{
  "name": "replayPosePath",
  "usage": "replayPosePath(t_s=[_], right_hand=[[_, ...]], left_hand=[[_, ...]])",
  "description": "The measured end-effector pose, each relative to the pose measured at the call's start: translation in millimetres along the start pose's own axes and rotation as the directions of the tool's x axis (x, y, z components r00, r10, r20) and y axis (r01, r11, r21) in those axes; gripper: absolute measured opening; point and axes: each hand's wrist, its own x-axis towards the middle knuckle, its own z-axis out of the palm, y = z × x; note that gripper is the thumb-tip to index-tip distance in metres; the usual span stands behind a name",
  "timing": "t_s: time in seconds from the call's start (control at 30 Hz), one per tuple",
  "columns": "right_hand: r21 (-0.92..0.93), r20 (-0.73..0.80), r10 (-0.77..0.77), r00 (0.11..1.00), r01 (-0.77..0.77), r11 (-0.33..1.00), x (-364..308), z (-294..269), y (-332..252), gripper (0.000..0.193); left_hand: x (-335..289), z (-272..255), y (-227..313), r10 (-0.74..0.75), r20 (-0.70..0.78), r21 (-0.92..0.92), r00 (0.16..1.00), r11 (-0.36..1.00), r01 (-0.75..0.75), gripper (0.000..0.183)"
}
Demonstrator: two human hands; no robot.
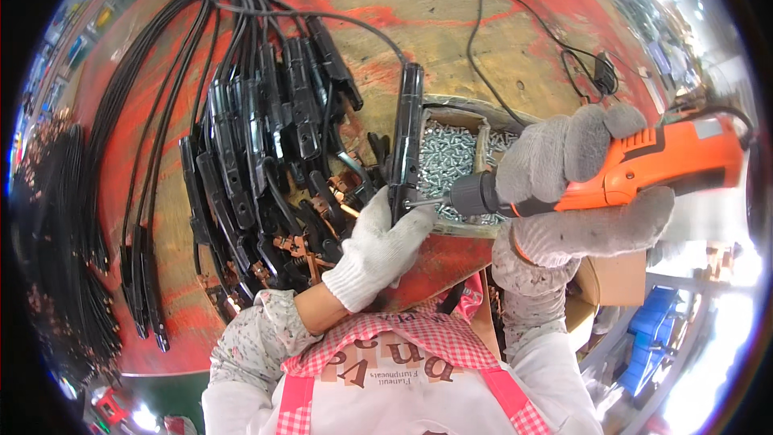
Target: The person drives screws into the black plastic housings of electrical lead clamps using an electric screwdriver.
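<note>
My left hand (378, 248), in a white knit glove, is closed around the lower end of a black welding electrode holder (408, 125) that stands nearly upright with a cable running from its top. In a grey-palmed glove, my right hand (535, 163) grips an orange electric screwdriver (626, 171), pointed left. Its bit meets the lower end of the holder just above my left fingers; a screw at the tip is too small to make out. Behind the bit sits an open box (463, 231) of small silver screws (445, 155), partly hidden by the screwdriver's black nose.
Left of my hands lies a pile of black electrode holders (233, 145) with copper parts, their cables (153, 40) bundled at the top. More black cables (56, 258) heap at the far left. A thin cord (481, 40) crosses the red, worn tabletop (403, 0). Blue bins (648, 330) stand lower right.
</note>
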Motion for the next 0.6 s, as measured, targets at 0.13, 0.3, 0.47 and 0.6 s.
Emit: replayPosePath(t_s=[0.13,0.3,0.47,0.6], right_hand=[[-0.177,-0.077,-0.119,0.990,0.104,0.979,3.7,-16.3,-30.5,0.064],[-0.587,-0.299,-0.292,0.908,0.066,0.807,-5.9,-60.2,-50.2,0.045],[-0.701,-0.182,-0.364,0.914,0.138,0.699,-13.0,-83.1,-48.6,0.045],[-0.693,-0.217,-0.316,0.924,0.083,0.716,-15.5,-86.9,-37.2,0.046]], left_hand=[[-7.9,-13.8,1.4,-0.175,0.088,-0.369,0.981,0.909,0.195,0.025],[-22.7,-26.4,36.0,0.017,-0.047,-0.219,0.999,0.975,-0.027,0.043],[-14.9,-51.4,53.6,0.097,-0.186,-0.244,0.978,0.959,-0.142,0.057],[-10.8,-53.7,49.8,0.085,-0.111,-0.540,0.990,0.831,-0.132,0.034]])
